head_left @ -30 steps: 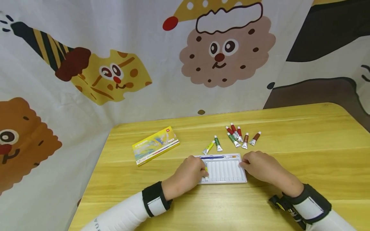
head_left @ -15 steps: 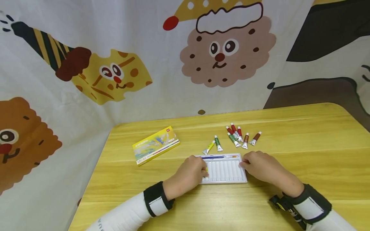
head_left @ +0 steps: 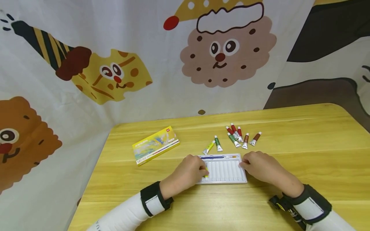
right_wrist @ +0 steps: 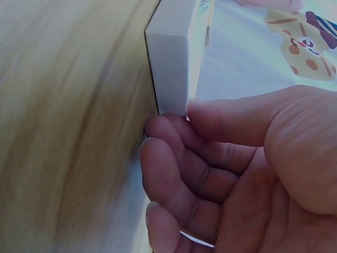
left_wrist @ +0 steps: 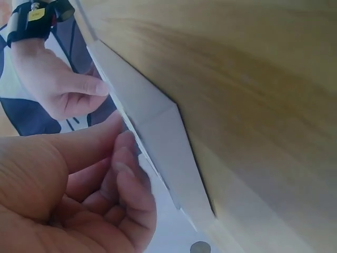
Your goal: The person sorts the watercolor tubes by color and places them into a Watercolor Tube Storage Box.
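A white plastic tray (head_left: 226,170) with slots lies on the table, and a blue paintbrush (head_left: 216,157) rests along its far side. Over the tray's left end, my left hand (head_left: 188,171) has its fingertips curled at a yellow paint tube (head_left: 206,172), mostly hidden under the fingers. In the left wrist view that hand's thumb (left_wrist: 100,139) and curled fingers meet at the tray rim. My right hand (head_left: 261,166) pinches the tray's right edge, thumb on top and fingers below, as the right wrist view shows at the tray corner (right_wrist: 171,68).
Behind the tray lie a yellow paint tube (head_left: 209,147) and a green one (head_left: 218,143). Farther right are several red, green and brown paint tubes (head_left: 245,141). A yellow paint box (head_left: 156,146) sits at the left. A printed curtain (head_left: 162,89) hangs behind the table.
My left hand has shifted slightly at the tray's left end, and a bit more of the yellow tube shows beneath its fingers. The right hand stays at the tray's edge.
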`<state>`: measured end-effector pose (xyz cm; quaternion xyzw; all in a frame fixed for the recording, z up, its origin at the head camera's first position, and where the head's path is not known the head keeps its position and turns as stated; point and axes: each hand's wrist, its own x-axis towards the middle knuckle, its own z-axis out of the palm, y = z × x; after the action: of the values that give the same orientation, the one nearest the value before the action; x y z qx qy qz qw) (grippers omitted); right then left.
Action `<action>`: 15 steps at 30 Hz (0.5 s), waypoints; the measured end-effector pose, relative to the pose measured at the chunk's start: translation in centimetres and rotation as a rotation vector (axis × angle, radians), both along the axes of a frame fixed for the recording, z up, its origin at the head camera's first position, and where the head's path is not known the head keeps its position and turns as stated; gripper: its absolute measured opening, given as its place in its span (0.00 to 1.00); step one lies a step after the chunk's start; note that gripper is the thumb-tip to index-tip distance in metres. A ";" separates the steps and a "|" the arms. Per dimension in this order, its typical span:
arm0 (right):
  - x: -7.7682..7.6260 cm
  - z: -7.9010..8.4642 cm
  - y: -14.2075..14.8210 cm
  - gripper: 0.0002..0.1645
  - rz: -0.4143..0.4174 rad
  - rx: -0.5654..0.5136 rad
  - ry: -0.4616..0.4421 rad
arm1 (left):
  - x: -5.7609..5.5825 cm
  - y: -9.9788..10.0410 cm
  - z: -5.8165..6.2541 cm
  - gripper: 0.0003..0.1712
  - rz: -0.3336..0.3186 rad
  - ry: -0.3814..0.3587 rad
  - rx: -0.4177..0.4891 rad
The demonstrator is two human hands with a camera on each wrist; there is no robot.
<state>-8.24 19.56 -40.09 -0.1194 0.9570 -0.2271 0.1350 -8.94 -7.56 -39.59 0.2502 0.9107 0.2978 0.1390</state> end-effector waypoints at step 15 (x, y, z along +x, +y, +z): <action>0.0 0.1 -0.2 0.12 -0.002 -0.003 -0.010 | -3.3 1.9 1.6 0.20 0.028 0.343 -0.118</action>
<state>-8.26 19.41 -40.03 -0.1176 0.9562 -0.2291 0.1394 -12.26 -5.64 -37.98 0.2763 0.9403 0.1988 -0.0082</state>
